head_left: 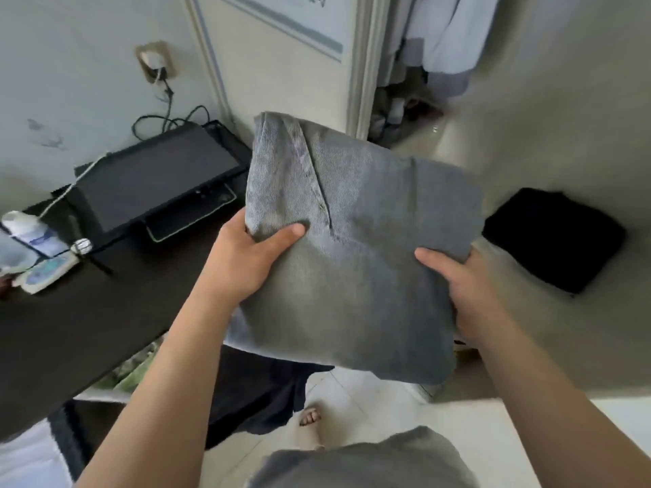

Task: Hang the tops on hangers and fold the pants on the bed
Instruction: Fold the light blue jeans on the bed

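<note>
A folded pair of grey-blue jeans [352,248] is held up in the air in front of me, over the gap between the desk and the bed. My left hand [246,262] grips its left edge with the thumb on top. My right hand [461,290] grips its right edge, fingers underneath. A folded black garment [553,237] lies on the beige bed [563,135] to the right. Light blue tops [447,33] hang in the open wardrobe at the top.
A dark desk [70,329] on the left carries a black laptop [158,177], cables and small bottles [31,237]. A wall socket [156,61] sits above it. A dark cloth [253,389] hangs below the jeans over the white tiled floor [370,410].
</note>
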`<state>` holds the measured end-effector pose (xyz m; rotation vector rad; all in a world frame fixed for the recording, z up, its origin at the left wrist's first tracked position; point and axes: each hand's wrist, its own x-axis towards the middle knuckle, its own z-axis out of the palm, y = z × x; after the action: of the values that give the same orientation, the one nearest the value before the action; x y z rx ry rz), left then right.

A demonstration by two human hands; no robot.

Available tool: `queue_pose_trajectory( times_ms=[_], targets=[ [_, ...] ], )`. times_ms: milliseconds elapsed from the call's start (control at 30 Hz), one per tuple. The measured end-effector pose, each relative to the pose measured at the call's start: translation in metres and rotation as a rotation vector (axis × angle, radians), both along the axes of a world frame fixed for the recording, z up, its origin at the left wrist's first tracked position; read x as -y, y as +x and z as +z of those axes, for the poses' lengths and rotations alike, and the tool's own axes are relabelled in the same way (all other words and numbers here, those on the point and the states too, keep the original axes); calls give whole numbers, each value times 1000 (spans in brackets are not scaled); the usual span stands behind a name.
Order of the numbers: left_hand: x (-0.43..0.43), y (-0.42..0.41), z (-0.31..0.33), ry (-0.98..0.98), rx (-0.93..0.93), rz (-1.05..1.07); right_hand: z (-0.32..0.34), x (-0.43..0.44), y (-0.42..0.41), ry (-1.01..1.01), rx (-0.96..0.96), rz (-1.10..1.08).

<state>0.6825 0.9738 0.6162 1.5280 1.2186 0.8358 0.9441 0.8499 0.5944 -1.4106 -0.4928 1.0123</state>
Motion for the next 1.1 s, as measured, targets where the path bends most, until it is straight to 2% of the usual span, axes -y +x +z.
queue_pose_trajectory(
  times_ms=[267, 467, 567, 800, 967, 1100],
  targets=[
    [-77, 163, -24, -141, -54, -357, -28, 17, 101, -51, -70, -399],
    [-101, 266, -52, -218, -199, -464, -65, 12, 171, -132, -76, -566],
    [-118, 303, -68, -269, -292, -459, -86, 1, 191, -169, -96, -587],
    [-164, 367, -129, -329, -336, -514, -131, -38, 227, -271, -174, -603],
    [-219, 397, -205, -246, -452, -541, -188, -91, 257, -363, -201, -551],
    [-254, 411, -274, -251, -538, -461, -245, -134, 264, -455, -198, -480]
  ],
)
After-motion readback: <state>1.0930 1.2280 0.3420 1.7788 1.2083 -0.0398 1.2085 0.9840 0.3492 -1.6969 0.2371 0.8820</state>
